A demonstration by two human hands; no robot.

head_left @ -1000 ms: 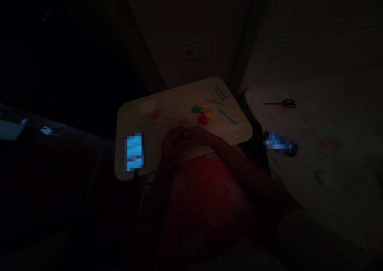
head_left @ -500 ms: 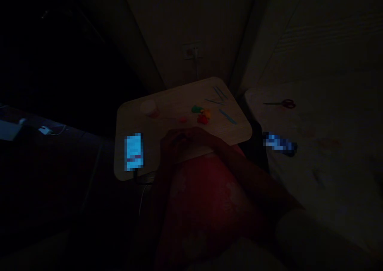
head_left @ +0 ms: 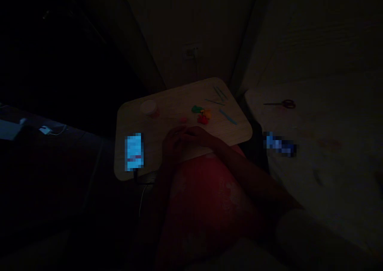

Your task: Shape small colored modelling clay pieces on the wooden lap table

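Head view, lap: nearest me, watching remotely through very dim light, red cloth [head_left: 206,191] with a pale print runs up under the tabletop's near edge.
Phone: by the left edge of the wooden tabletop [head_left: 179,97] I see a lit phone [head_left: 134,153], its screen blurred out.
Hands: the left hand [head_left: 171,143] and right hand [head_left: 197,136] meet over the near edge. Half a second ago I saw a more open curl between them; now the right lies lower across the left's fingers. I judge that as a small shift of grip, with the handwork going on.
Fingers: the two hands' fingers overlap, bent and close together. I cannot tell whether they pinch anything, as the space between the palms is dark and covered.
Pink lump: the clay-like pink lump [head_left: 183,120] rests on the wood just beyond the fingertips, apart from them, where it was before.
Bright cluster: to its right, a red lump [head_left: 203,120] sits nearest, then a yellow-orange lump [head_left: 207,113] and a green lump [head_left: 196,109], bunched together.
Blue strip: farther right lies a flat blue strip [head_left: 228,116].
Tub: far left stands a pale-lidded tub [head_left: 149,107].
Scissors: off the tabletop to the right, scissors [head_left: 284,103] lie on a pale surface.
Wall: farthest, a socket [head_left: 190,52].
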